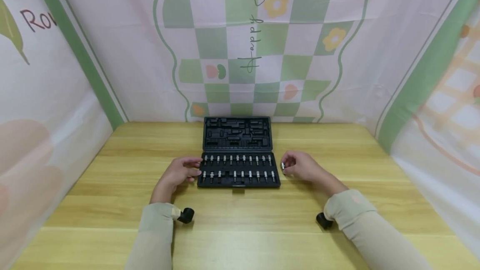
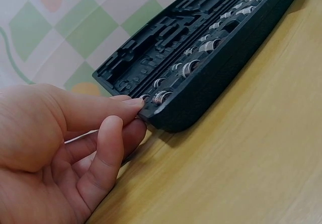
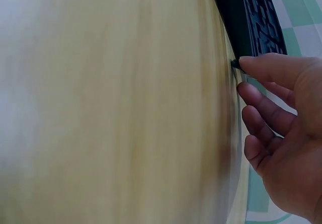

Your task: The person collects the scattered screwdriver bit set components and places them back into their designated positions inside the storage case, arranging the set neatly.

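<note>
A black case lies unfolded on the table, with two rows of silver socket bits in its lower half. At its left edge my left hand holds the case, the thumb on the rim and other fingers by the side wall. To the right of the case, my right hand pinches a small socket bit between thumb and fingertips. Only a dark end of that bit shows in the right wrist view. The front row has a gap among its bits.
Behind the case stands its raised lid, with moulded recesses. The wooden table reaches a printed cloth backdrop at the back and sides. A small black camera is worn on the left wrist, another camera on the right.
</note>
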The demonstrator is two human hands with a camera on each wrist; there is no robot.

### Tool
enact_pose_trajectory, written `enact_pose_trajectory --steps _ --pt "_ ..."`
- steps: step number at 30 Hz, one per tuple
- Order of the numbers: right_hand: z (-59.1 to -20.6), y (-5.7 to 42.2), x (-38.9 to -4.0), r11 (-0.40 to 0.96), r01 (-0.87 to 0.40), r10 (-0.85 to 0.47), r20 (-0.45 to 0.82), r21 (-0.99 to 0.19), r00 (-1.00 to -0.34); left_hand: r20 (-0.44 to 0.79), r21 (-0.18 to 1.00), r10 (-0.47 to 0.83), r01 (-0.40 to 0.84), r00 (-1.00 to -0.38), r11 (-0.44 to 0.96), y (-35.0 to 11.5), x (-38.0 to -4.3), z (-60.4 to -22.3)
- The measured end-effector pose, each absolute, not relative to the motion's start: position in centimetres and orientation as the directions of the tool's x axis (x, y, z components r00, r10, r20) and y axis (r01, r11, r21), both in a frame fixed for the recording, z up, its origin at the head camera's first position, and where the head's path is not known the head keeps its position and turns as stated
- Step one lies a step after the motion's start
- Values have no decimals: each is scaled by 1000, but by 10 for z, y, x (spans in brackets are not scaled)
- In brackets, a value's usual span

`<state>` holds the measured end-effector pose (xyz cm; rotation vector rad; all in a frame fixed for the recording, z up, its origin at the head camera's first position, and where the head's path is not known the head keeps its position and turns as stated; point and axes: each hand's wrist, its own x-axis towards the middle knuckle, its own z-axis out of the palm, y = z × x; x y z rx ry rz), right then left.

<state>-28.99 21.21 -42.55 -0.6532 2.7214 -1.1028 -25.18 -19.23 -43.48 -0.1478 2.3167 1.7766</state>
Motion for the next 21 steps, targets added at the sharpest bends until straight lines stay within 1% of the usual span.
enact_pose_trajectory --steps 13,21 --pt "-428 205 -297 662 -281 -338 57 -695 -939 -233 942 55 -212 -971 260 -193 -251 -435" --pt "-424 199 -303 625 -273 -293 104 -732 -950 -229 942 57 -207 -972 266 -193 -251 -435"
